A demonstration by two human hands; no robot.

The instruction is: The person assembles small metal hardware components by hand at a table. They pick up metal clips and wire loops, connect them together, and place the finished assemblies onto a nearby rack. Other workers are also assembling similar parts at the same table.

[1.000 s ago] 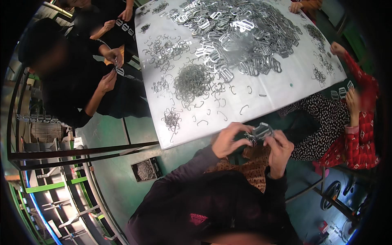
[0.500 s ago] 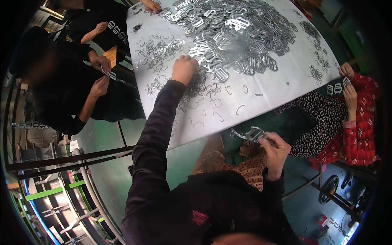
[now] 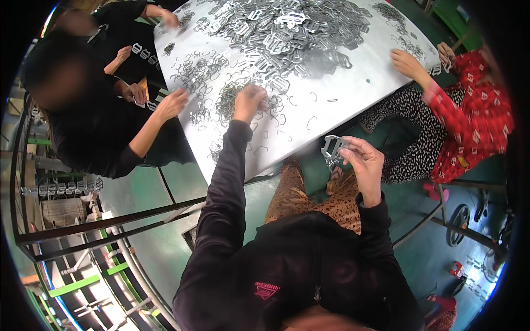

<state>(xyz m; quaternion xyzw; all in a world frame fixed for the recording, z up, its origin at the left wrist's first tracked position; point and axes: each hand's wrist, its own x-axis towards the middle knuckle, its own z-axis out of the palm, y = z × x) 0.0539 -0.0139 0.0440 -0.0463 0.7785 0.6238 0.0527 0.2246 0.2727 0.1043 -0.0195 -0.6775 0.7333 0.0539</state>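
My left hand [image 3: 249,103] is at the pile of thin wire hooks [image 3: 227,102] on the white table. Its fingers are drawn together at the pile's right side; what they pinch, if anything, is too small to make out. Off the table's near edge, above my lap, my right hand [image 3: 365,160] grips a flat silver metal buckle [image 3: 331,145] between thumb and fingers. The buckle stands tilted, with slots showing through it. Beneath it hangs a small bright bit, too blurred to name.
A large heap of silver buckles [image 3: 287,33] covers the far middle of the white table [image 3: 331,118]. Loose wire hooks [image 3: 201,69] lie scattered on the left. Co-workers sit left and right; a red sleeve [image 3: 444,110] reaches in from the right. A dark metal rail [image 3: 110,220] runs at lower left.
The view has shifted. My left hand has turned, its fingers now showing above the wire pile. My right hand holds the buckle more upright. Co-workers on both sides have reached toward the table.
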